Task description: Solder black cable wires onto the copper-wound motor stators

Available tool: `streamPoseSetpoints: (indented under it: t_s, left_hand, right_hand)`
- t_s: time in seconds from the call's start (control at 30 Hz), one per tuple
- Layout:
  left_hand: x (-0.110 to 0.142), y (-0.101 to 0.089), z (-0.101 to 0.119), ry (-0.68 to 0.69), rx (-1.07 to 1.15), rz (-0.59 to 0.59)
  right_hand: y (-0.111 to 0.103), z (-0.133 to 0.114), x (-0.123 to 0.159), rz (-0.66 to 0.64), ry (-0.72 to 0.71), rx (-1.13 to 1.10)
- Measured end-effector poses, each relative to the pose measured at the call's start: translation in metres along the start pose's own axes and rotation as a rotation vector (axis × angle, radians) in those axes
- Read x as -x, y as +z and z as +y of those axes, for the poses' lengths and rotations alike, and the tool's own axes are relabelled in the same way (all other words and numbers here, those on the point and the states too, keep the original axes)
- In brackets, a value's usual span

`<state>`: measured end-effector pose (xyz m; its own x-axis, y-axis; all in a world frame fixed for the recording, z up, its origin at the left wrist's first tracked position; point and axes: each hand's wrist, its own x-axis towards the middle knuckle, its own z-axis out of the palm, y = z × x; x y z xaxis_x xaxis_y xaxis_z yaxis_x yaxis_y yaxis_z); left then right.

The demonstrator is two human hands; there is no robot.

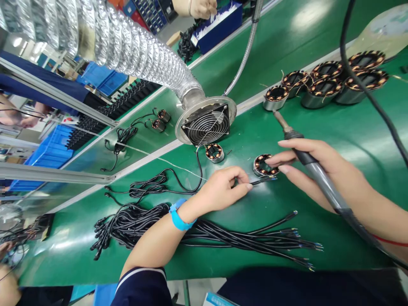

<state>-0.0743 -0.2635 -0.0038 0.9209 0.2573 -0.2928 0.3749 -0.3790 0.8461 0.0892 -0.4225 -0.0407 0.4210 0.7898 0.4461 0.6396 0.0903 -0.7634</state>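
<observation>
My left hand, with a blue band at the wrist, is closed around the end of a black cable. The cable's bare coloured wires stick out to the right, just below a wound motor stator. A soldering iron rests in my right hand, its tip angled up and left, away from that stator. Fingers of the same hand reach the stator's right rim. A thin pale strand runs across to my left hand; whether I grip it is hidden.
Black cables lie bundled in front. Several stators line the back right, and one stator sits below the fume extractor fan on its foil duct. The iron's dark cord hangs at right. Another person's hand is at a blue bin.
</observation>
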Motion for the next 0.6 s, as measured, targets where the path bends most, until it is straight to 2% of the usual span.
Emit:
streamPoseSetpoints:
  t_s: [0.17, 0.37, 0.43, 0.6]
  left_hand:
    - [0.008, -0.013, 0.003, -0.057, 0.237, 0.010]
    - [0.008, -0.012, 0.001, -0.037, 0.256, -0.005]
    - [0.007, -0.010, -0.001, -0.004, 0.279, 0.005]
    - [0.004, -0.006, -0.003, 0.178, 0.298, 0.036]
  right_hand:
    - [0.005, -0.028, -0.004, -0.045, 0.103, -0.217]
    - [0.011, -0.041, -0.012, 0.028, 0.253, -0.355]
    - [0.013, -0.043, -0.014, 0.028, 0.285, -0.396]
    - [0.023, -0.039, -0.014, -0.023, 0.314, -0.580]
